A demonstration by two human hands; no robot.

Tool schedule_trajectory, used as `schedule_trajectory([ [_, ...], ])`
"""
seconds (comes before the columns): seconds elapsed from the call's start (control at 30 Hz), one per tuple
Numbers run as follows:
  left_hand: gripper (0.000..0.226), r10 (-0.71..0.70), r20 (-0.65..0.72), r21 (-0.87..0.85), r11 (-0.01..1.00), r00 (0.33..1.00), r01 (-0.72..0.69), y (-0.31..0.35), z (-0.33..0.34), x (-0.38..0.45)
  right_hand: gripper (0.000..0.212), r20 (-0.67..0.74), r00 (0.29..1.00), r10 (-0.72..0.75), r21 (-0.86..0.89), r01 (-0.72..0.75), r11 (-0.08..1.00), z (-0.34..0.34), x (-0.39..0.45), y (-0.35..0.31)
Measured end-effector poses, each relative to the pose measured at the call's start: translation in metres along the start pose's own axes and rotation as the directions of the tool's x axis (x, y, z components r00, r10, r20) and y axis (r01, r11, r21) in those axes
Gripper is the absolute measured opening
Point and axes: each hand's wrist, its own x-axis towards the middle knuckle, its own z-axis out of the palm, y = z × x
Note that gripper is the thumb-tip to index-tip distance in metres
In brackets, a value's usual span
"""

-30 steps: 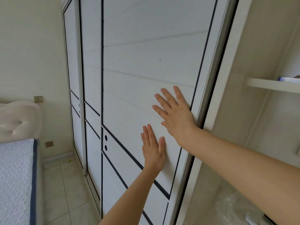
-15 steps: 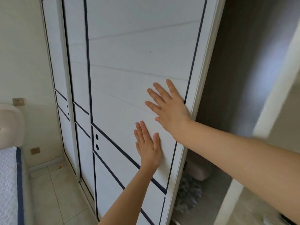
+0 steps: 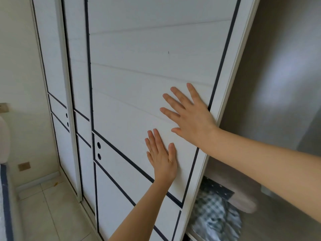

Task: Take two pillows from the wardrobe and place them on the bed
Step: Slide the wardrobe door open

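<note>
A white sliding wardrobe door [image 3: 139, 66] with dark trim lines fills the middle of the view. My left hand [image 3: 161, 157] lies flat on it, fingers apart. My right hand [image 3: 189, 115] presses flat higher up, near the door's right edge. Right of the door the wardrobe interior [image 3: 278, 84] stands exposed. At its bottom lie a beige pillow [image 3: 243, 200] and a blurred checked cushion or bedding [image 3: 213, 213]. The bed's edge [image 3: 4, 197] with a dark blue border shows at the far left.
Two more white wardrobe doors [image 3: 57, 75] stand further left. A padded headboard [image 3: 3, 141] sits against the cream wall with sockets [image 3: 24, 166]. Pale floor tiles [image 3: 52, 214] run between bed and wardrobe.
The door has slid left under both flat hands, and the opening on the right has widened, showing the pillow and checked bedding. The view has shifted right; less of the bed shows.
</note>
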Motion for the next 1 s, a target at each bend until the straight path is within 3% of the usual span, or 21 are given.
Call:
schedule_trajectory([
  [1.0,0.053,0.005,-0.087,-0.032,0.999,0.996,-0.008,-0.117,-0.076,0.176,0.069,-0.057,0.998,-0.040,0.008,0.041,0.999,0.010,0.209,-0.087],
])
